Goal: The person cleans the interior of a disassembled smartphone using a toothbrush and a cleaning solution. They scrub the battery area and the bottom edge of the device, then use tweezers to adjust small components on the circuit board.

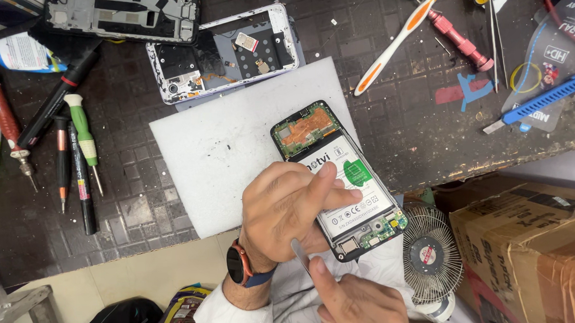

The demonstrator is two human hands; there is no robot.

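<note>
The left hand (289,210) curls closed over the lower half of an opened smartphone (336,172), which lies tilted on a white foam pad (222,142) at the desk's near edge. The right hand (355,300) pinches a thin metal tool (300,254) between thumb and fingers, its tip beside the left palm, near the phone's bottom corner. The phone's battery bears a white label with a round green sticker (356,172). Behind the pad lies a white phone frame (221,51); screwdrivers (74,151) lie well apart to the left, a toothbrush (401,37) to the right. Below the desk stand a small fan (432,252) and a brown cardboard box (530,248)
</note>
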